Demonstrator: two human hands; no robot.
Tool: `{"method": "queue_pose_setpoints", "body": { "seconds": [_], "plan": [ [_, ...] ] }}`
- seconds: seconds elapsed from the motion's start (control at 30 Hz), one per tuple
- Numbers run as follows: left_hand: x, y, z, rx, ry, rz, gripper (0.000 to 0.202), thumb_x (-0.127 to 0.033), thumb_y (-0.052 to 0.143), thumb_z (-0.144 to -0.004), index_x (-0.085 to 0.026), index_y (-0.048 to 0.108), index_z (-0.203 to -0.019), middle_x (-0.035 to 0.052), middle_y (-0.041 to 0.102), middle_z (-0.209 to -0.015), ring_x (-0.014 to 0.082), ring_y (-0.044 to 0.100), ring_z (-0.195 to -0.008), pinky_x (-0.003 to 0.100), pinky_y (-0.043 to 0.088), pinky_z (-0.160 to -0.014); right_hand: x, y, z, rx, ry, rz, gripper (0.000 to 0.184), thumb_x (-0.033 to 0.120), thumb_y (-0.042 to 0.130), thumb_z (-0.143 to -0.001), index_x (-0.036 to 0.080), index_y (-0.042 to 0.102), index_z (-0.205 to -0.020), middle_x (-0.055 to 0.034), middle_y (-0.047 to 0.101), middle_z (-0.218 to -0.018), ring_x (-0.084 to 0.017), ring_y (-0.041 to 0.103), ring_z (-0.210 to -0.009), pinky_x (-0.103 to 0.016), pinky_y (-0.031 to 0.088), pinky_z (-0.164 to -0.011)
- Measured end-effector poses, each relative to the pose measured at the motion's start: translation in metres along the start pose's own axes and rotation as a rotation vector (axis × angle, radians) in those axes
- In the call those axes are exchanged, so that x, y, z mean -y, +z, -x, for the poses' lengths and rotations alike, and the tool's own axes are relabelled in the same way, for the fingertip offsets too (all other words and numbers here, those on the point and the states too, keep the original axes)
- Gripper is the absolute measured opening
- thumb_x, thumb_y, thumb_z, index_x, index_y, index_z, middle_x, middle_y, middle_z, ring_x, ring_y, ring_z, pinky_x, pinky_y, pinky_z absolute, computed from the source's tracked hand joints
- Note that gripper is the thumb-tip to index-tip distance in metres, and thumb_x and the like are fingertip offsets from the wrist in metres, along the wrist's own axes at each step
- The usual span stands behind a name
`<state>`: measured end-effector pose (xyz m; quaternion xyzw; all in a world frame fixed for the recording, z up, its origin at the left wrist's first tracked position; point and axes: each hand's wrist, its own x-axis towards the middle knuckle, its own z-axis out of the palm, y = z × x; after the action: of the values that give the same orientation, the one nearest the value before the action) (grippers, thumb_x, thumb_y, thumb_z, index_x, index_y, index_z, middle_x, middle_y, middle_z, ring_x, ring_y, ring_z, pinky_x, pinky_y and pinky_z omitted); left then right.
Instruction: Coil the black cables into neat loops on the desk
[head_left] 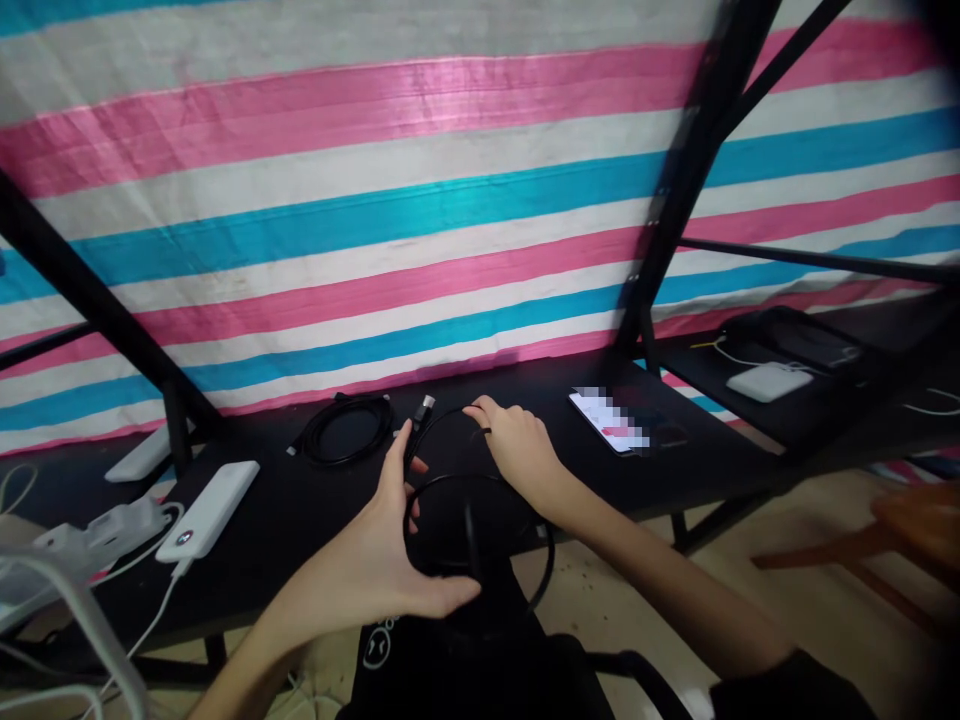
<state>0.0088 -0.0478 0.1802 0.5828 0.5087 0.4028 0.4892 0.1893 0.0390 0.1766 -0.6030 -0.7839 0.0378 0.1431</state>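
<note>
A black cable (pixel 480 478) with a metal-tipped USB plug (pixel 426 405) runs in loose loops between my hands, above the near edge of the black table. My left hand (pixel 379 550) holds it, the loops lying between the fingers and the outstretched thumb, with the plug sticking up by the fingertips. My right hand (pixel 525 455) has its fingers closed on the cable at the far side of the loop. Part of the cable hangs down below my right wrist. Just behind my left fingertips, a second black cable (pixel 346 430) lies coiled on the table.
A lit phone (pixel 609 420) lies on the right of the table (pixel 315 540). At left are a white power bank (pixel 208 512) with a white cord and a power strip (pixel 97 540). Black frame posts (pixel 679 180) slant up on both sides before a striped sheet (pixel 420 210). A wooden stool (pixel 862 550) stands at right.
</note>
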Motion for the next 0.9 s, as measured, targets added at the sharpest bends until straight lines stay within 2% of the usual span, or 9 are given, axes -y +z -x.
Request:
{"method": "queue_pose_setpoints", "body": {
  "seconds": [0.13,0.23,0.33,0.43,0.5,0.6,0.77,0.83,0.9],
  "plan": [
    [0.0,0.01,0.006,-0.016,0.042,-0.19,0.112,-0.018,0.073,-0.059,-0.026,0.006,-0.149,0.0101,0.052,-0.113,0.017,0.057,-0.079,0.032,0.05,-0.074,0.001,0.002,0.0,-0.015,0.036,-0.004,0.033,0.036,0.035,-0.097,0.018,0.059,-0.109,-0.0131,0.068,-0.084,-0.026,0.067,-0.078,-0.03,0.043,-0.062],
    [-0.001,0.012,0.002,-0.054,0.075,-0.275,0.098,-0.018,0.063,-0.066,-0.024,0.009,-0.147,0.0093,0.05,-0.116,0.0156,0.055,-0.082,0.031,0.048,-0.076,-0.004,-0.003,-0.001,-0.055,0.032,-0.073,0.032,0.038,0.038,-0.096,0.017,0.061,-0.104,-0.0111,0.067,-0.077,-0.025,0.066,-0.075,-0.029,0.043,-0.06],
    [0.002,0.003,-0.013,-0.173,0.096,-0.226,0.075,-0.021,0.061,-0.066,-0.018,0.036,-0.137,0.0063,0.057,-0.099,0.0149,0.055,-0.076,0.027,0.046,-0.069,-0.014,-0.014,-0.006,0.037,-0.056,-0.444,0.029,0.039,0.044,-0.092,0.018,0.062,-0.101,-0.0041,0.063,-0.064,-0.016,0.06,-0.054,-0.024,0.04,-0.05],
    [0.009,-0.01,-0.033,-0.099,0.0,-0.022,0.043,-0.034,0.062,-0.073,-0.012,0.059,-0.11,0.0007,0.056,-0.064,0.012,0.051,-0.057,0.023,0.041,-0.055,-0.025,-0.022,-0.01,0.201,-0.127,-0.83,0.033,0.04,0.059,-0.082,0.018,0.06,-0.107,-0.0007,0.061,-0.065,-0.009,0.051,-0.044,-0.021,0.039,-0.043],
    [0.014,-0.016,-0.043,-0.057,-0.039,0.126,0.037,-0.041,0.063,-0.075,-0.011,0.063,-0.098,-0.0044,0.046,-0.048,0.0081,0.042,-0.045,0.021,0.036,-0.048,-0.028,-0.022,-0.01,0.211,-0.157,-0.943,0.048,0.043,0.064,-0.077,0.018,0.057,-0.118,-0.0044,0.064,-0.081,-0.01,0.055,-0.056,-0.023,0.045,-0.051],
    [0.017,-0.017,-0.052,-0.157,-0.006,0.272,0.038,-0.044,0.068,-0.073,-0.011,0.064,-0.091,-0.0099,0.032,-0.042,0.0031,0.027,-0.038,0.017,0.026,-0.042,-0.027,-0.016,-0.004,0.207,-0.198,-0.901,0.076,0.051,0.067,-0.073,0.021,0.041,-0.137,-0.011,0.057,-0.116,-0.015,0.059,-0.081,-0.032,0.051,-0.074],
    [0.015,-0.01,-0.053,-0.329,0.05,0.306,0.039,-0.045,0.074,-0.066,-0.012,0.062,-0.084,-0.0086,0.036,-0.052,0.0001,0.028,-0.039,0.015,0.017,-0.038,-0.019,-0.013,0.014,0.311,-0.216,-0.811,0.092,0.059,0.06,-0.074,0.021,0.02,-0.148,-0.0154,0.043,-0.134,-0.027,0.046,-0.12,-0.044,0.042,-0.098],
    [0.012,-0.007,-0.051,-0.361,0.056,0.31,0.036,-0.045,0.073,-0.068,-0.013,0.058,-0.076,-0.008,0.036,-0.054,0.0003,0.029,-0.04,0.014,0.018,-0.038,-0.015,-0.012,0.02,0.214,-0.244,-0.724,0.098,0.056,0.068,-0.068,0.024,0.02,-0.148,-0.0144,0.036,-0.141,-0.03,0.04,-0.127,-0.047,0.038,-0.101],
    [0.009,-0.005,-0.05,-0.363,0.067,0.344,0.036,-0.044,0.071,-0.07,-0.015,0.051,-0.069,-0.0081,0.034,-0.054,0.0005,0.028,-0.041,0.014,0.018,-0.039,-0.013,-0.01,0.021,0.022,-0.287,-0.614,0.083,0.046,0.072,-0.066,0.026,0.039,-0.14,-0.0117,0.035,-0.141,-0.032,0.039,-0.127,-0.048,0.036,-0.102]
  ]
}}
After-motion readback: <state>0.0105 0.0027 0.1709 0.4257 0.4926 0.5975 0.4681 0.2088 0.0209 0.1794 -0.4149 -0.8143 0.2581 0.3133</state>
